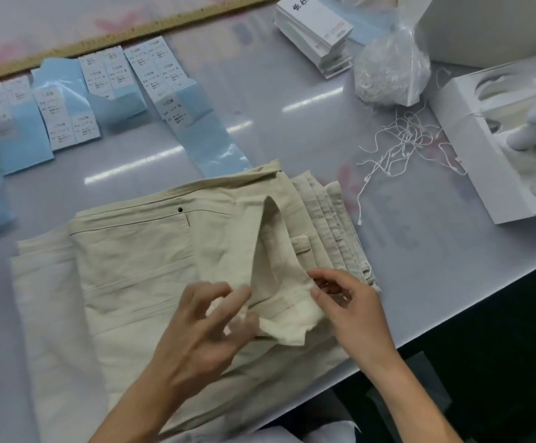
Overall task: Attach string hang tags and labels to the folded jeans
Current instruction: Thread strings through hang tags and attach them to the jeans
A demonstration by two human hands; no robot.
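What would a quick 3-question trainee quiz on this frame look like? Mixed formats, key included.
1. True or false: the right hand pinches a flap of the cream jeans.
2. Multiple choice: the loose white strings lie A) on the jeans, B) on the table between the bag of strings and the jeans, C) inside the white box.
3. Fill in: the stack of white hang tags sits at the table's far side, just left of the ____.

Key: 1 true; 2 B; 3 bag of strings.
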